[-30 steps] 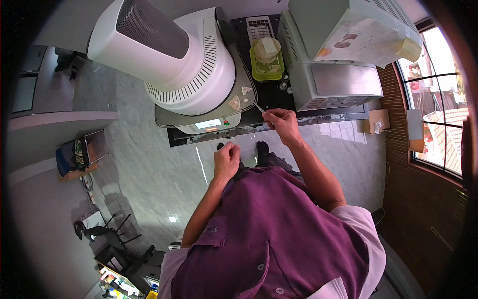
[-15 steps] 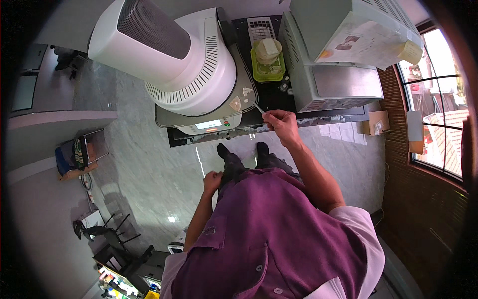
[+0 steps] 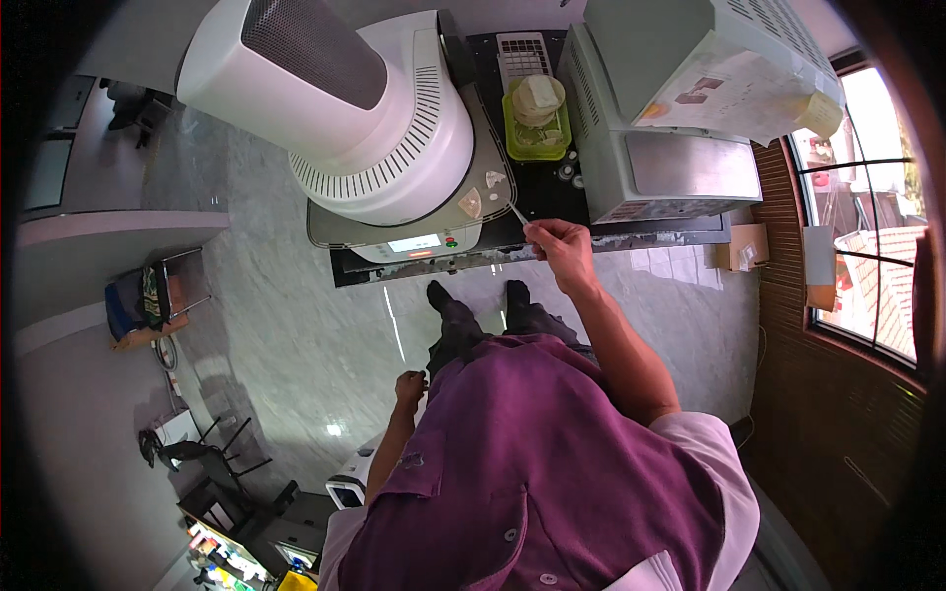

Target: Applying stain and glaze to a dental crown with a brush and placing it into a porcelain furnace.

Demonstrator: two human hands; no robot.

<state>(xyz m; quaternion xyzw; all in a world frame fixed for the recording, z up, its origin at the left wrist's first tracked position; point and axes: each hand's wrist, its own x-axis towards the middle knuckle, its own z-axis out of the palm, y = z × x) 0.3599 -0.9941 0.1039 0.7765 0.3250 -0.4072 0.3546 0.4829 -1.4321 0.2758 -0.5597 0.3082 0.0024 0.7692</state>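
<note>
My right hand [image 3: 560, 248] pinches a thin, pale, stick-like tool [image 3: 518, 214], its kind too small to tell. Its tip points at the right edge of the metal shelf [image 3: 394, 232] around a large white furnace-like machine [image 3: 419, 163]. Lying on the shelf by the tip are a beige triangular piece [image 3: 471, 204], a jagged white piece [image 3: 495, 178] and a small round white piece [image 3: 494, 197]. Whether the tip touches any of them cannot be made out. Low at my left side hangs my left hand [image 3: 410, 387], fingers curled, with nothing visible in them.
A lit display [image 3: 414, 243] with buttons fronts the machine. Behind my right hand stands a green tray [image 3: 537, 150] holding round pale discs, near a white keyboard [image 3: 522, 57]. To the right sits a grey box-shaped appliance [image 3: 680, 167]. A cardboard box [image 3: 746, 246] lies beyond it.
My left hand has dropped back toward my body, away from my leg. The right hand keeps its pinch on the tool, almost in place, and the view has shifted slightly.
</note>
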